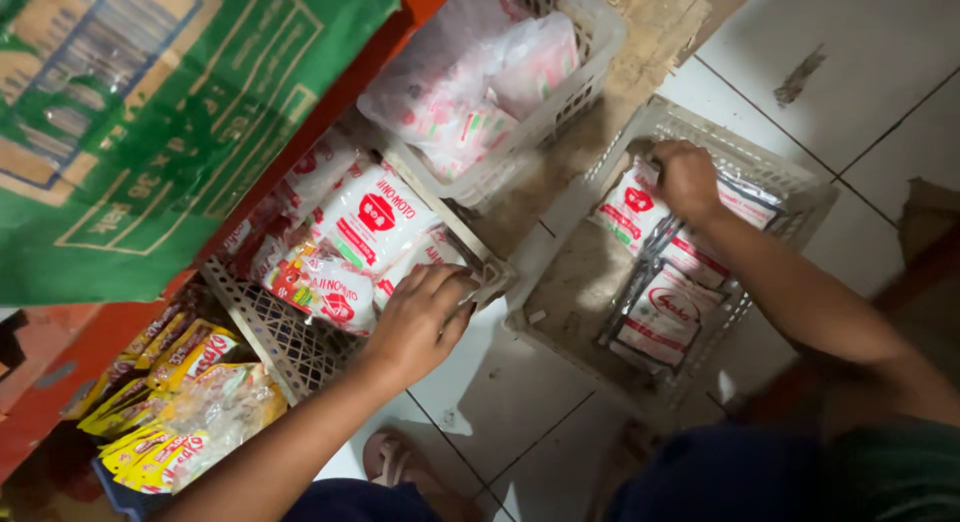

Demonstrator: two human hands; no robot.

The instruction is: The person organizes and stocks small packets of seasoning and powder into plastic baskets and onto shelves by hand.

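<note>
Item — white sachet packets [633, 210], lying in the grey basket [800, 182] on the floor. Right hand [686, 178] is closing its grip on one; left hand [425, 317] is clasping the neighbouring basket [290, 347] rim — best lifting packets singly, flat.

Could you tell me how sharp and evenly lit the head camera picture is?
Head view: left hand and the white packets are fairly sharp and well lit; right hand is slightly soft; the green sack is blurred; bottom corners fall into shadow.
</note>
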